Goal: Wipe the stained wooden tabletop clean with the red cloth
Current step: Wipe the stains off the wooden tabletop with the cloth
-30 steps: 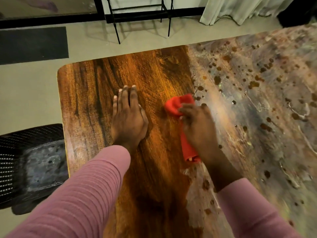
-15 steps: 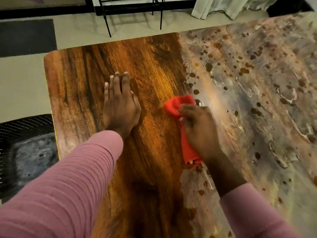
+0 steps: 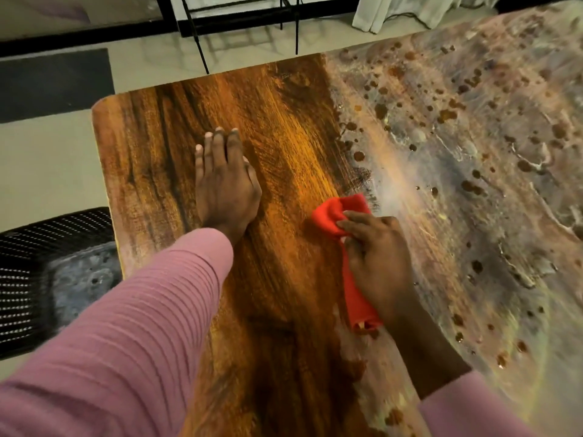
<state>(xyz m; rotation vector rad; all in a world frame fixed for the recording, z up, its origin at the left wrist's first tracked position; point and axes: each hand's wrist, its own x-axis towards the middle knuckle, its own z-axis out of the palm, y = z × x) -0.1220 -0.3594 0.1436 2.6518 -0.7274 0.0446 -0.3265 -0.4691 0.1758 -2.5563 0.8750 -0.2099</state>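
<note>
Red cloth (image 3: pixel 331 216) bunched on tabletop (image 3: pixel 284 121), mid-table, right at border btw bare brown grain (left) & grey, filmy stained area (right). Gripped by R hand (image 3: pixel 375 260): fingers curled over cloth's far end, palm down on it, rest of cloth trailing nearward under wrist & showing along hand's left side. Far end of cloth sticking out past fingertips. L hand (image 3: pixel 225 187) flat on bare wood left of cloth, fingers straight & together, pointing far, holding nothing; near cloth, not touching. Pink ribbed sleeves (image 3: pixel 126 342) on both arms. Stained part: dark brown spots (image 3: pixel 446 115) & pale streaks across right half up to far edge. Off table, left: black mesh chair (image 3: pixel 38 272), near; dark mat (image 3: pixel 53 83) on floor, far. Beyond far edge: thin black metal legs (image 3: pixel 202 55), pale curtain (image 3: pixel 410 11) far right.
</note>
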